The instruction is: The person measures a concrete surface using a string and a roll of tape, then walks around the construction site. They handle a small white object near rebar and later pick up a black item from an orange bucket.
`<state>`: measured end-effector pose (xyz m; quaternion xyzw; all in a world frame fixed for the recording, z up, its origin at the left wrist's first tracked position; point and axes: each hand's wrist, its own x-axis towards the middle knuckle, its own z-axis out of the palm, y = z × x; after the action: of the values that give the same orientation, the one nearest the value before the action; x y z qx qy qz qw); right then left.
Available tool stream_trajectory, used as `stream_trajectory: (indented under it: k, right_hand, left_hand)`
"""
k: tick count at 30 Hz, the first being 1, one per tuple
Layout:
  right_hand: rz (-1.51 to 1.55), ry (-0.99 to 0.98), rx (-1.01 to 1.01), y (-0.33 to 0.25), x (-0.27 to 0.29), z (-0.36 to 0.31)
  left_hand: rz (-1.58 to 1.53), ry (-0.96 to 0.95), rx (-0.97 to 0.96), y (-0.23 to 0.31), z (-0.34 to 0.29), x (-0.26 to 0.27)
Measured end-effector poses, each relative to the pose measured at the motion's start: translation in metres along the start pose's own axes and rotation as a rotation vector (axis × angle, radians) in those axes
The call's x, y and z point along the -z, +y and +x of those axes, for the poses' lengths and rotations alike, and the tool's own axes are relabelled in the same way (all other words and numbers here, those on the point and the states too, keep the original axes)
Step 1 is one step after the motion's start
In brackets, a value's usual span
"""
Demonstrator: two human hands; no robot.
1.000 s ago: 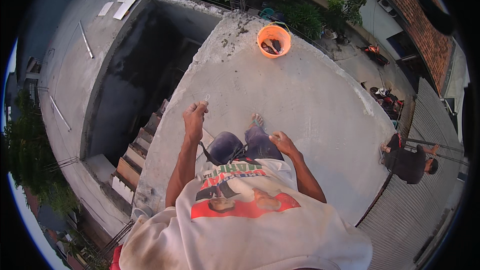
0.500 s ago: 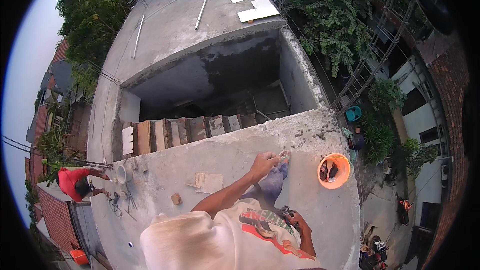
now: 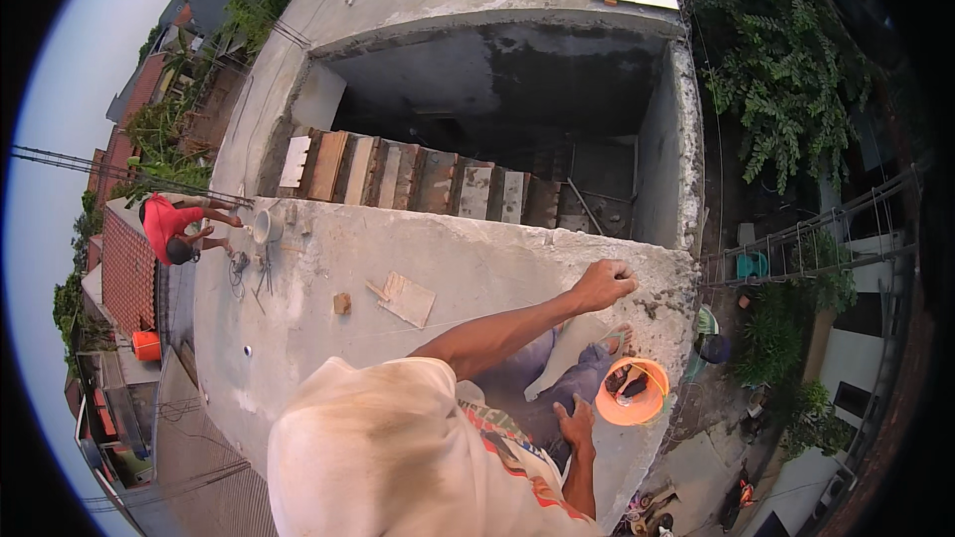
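Left hand (image 3: 605, 285): out on a nearly straight arm, fingers (image 3: 623, 276) curled in and pressed together. Could be a pinch, but honestly can't tell what, if anything, is in there.
Right hand (image 3: 575, 425): low by the thigh, thumb parted from loosely bent fingers, nothing visible between them.
Thin line (image 3: 468, 319): pale, over the slab (image 3: 497, 264), well back from the left fingers. Can't see whether it reaches them.
Grip tip: if that line is in the pinch, I'd keep the fingertips snug and the wrist steady so it can't slip.
Footing tip: the sandalled foot (image 3: 620, 340) is below the left fingers in view, and the slab edge beyond them looks crumbly. I'd keep my weight back and let the arm do the reaching.
Bucket tip: easy to knock that close to the right fingers, so I'd mind the elbow and foot.
Orange bucket (image 3: 647, 407): just right of the right fingers in view, apart from them, on the slab.
Bucket look: bright orange, round mouth, yellowish handle.
Bucket insides: dark items (image 3: 627, 384) lumped on the side toward the fingers, too small to name.
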<state>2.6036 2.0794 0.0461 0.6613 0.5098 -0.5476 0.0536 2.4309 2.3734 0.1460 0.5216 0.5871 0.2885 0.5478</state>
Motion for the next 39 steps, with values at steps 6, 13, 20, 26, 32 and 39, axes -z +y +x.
stream_trajectory:
  k: [6, 13, 20, 26, 32, 39]
  right_hand:
    - [-0.211, -0.037, -0.069, 0.029, 0.045, 0.058]
    - [-0.096, 0.116, -0.025, 0.086, 0.078, 0.12]
    - [0.066, 0.094, -0.046, 0.118, 0.102, 0.163]
    - [0.242, 0.053, -0.12, 0.141, 0.103, 0.172]
    - [0.33, 0.098, -0.146, 0.142, 0.104, 0.182]
    - [0.336, 0.114, -0.207, 0.133, 0.107, 0.189]
  left_hand:
    - [-0.097, -0.034, 0.201, -0.098, 0.085, -0.072]
    - [-0.018, -0.11, 0.407, -0.219, 0.203, -0.205]
    - [0.002, -0.16, 0.388, -0.351, 0.329, -0.338]
    - [-0.007, -0.162, 0.361, -0.429, 0.406, -0.415]
    - [0.042, -0.177, 0.314, -0.474, 0.443, -0.452]
    - [0.094, -0.196, 0.315, -0.494, 0.456, -0.466]
